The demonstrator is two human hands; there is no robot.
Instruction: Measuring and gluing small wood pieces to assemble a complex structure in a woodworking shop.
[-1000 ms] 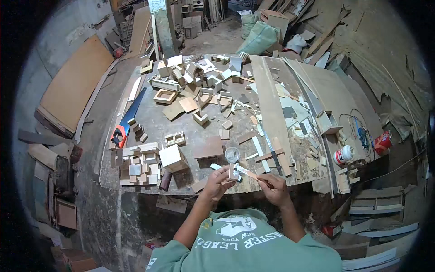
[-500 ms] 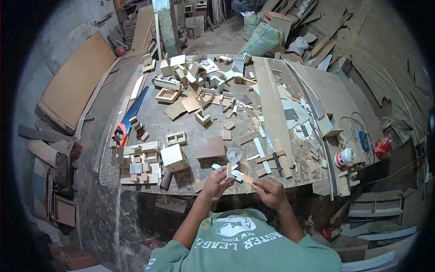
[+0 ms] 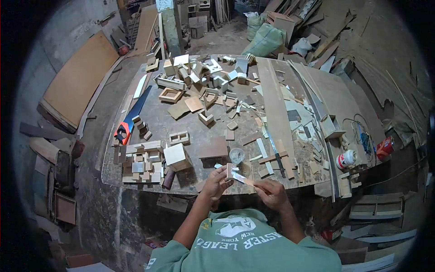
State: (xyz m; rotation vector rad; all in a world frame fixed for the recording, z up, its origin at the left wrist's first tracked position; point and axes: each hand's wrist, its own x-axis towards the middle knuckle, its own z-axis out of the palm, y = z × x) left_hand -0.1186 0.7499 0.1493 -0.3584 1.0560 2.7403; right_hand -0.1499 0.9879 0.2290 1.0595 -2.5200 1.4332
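Near the front edge of the workbench point(image 3: 204, 136), my left hand point(image 3: 215, 185) is closed on a small wooden piece point(image 3: 229, 170), held upright between thumb and fingers. White paste, which looks like glue, shows on its side. Pinched in my right hand point(image 3: 273, 194) is a thin wooden stick point(image 3: 248, 182), its white-smeared far end touching or close beside that piece. Just beyond my hands stands a clear plastic cup point(image 3: 236, 155). A brown wooden block point(image 3: 214, 148) and a pale wooden box point(image 3: 177, 157) stand to the left of the cup.
An orange-handled handsaw point(image 3: 136, 111) lies at the bench's left. Small wooden assemblies point(image 3: 144, 163) cluster front left, with more wooden parts point(image 3: 199, 77) heaped at the back. A long board point(image 3: 277, 104), a black-handled blade point(image 3: 276, 156) and a white tub point(image 3: 345, 158) are on the right.
The stick's smeared end has shifted slightly lower along the wooden piece. Both hands keep their grip, and the whole view has moved a little.
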